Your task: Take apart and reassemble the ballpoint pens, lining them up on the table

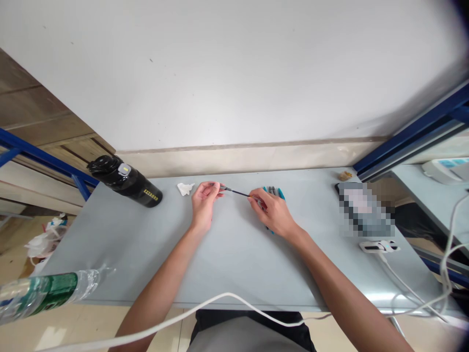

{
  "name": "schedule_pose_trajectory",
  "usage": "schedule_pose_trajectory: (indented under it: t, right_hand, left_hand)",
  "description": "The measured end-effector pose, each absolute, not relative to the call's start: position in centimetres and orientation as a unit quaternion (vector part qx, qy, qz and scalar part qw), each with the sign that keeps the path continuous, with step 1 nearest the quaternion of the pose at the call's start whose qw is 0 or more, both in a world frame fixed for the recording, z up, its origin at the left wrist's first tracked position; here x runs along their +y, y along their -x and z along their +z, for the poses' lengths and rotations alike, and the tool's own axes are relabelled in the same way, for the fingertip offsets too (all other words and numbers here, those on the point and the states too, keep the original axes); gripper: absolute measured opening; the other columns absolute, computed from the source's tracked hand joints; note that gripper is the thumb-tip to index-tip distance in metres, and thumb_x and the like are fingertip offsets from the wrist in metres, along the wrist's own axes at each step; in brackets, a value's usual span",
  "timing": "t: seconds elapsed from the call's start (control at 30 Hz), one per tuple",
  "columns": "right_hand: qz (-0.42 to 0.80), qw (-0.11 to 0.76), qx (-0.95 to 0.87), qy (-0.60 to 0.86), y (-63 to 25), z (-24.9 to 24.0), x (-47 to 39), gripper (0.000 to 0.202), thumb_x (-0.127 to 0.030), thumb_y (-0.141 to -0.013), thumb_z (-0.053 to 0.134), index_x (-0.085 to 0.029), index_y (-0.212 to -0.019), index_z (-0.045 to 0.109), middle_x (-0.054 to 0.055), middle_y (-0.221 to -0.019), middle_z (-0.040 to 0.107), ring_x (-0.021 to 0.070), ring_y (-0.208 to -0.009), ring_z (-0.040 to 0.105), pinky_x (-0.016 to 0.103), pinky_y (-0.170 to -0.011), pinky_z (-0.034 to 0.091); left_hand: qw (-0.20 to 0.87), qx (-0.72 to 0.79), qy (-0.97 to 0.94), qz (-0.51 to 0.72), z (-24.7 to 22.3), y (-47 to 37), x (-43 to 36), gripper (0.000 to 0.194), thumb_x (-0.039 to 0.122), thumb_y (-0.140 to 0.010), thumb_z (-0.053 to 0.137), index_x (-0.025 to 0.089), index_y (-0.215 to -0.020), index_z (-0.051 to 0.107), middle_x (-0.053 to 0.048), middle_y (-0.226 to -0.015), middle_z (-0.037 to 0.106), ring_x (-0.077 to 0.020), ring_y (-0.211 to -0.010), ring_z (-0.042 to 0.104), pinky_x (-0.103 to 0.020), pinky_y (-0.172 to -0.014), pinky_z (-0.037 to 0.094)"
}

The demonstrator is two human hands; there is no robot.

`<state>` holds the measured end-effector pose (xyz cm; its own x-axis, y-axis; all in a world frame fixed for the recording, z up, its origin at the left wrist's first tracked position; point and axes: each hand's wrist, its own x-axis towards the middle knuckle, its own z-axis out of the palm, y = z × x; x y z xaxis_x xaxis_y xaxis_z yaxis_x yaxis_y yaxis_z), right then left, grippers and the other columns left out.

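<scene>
The left grip [203, 203] and right grip [273, 210] pinch a thin black rod [240, 193]. Crumpled white tissue [185, 189] lies just beside the left grip.

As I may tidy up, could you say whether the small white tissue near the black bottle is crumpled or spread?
Crumpled: the white tissue lies in a small, bunched shape with uneven, jagged edges.
</scene>
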<state>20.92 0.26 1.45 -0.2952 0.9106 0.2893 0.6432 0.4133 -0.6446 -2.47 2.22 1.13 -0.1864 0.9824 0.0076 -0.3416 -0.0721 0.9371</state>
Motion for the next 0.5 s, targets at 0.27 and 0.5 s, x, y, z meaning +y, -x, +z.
schedule_pose_trajectory:
  t: [0.27,0.5]
  right_hand:
    - [0.25,0.316,-0.777,0.483,-20.8,1.1,0.0,0.021,-0.044,-0.112,0.051,-0.027,-0.117,0.062,0.007,-0.1,0.078,0.0226,-0.071,0.064,0.037,-0.069,0.046]
    - [0.27,0.32,-0.771,0.481,-20.7,0.8,-0.1,0.019,-0.043,-0.11,0.055,-0.028,-0.115,0.065,0.006,-0.096,0.077,0.0243,-0.074,0.067,0.039,-0.071,0.05]
  left_hand:
    - [0.565,0.415,-0.438,0.563,1.5,1.3,1.1,0.032,0.043,-0.086,0.09,0.021,-0.106,0.08,-0.013,-0.114,0.083,-0.0263,-0.111,0.077,-0.043,-0.099,0.061]
    - [0.608,0.389,-0.456,0.52,1.4,0.5,0.2,0.032,0.044,-0.086,0.09,0.023,-0.107,0.081,-0.013,-0.121,0.082,-0.0305,-0.119,0.076,-0.05,-0.11,0.056]
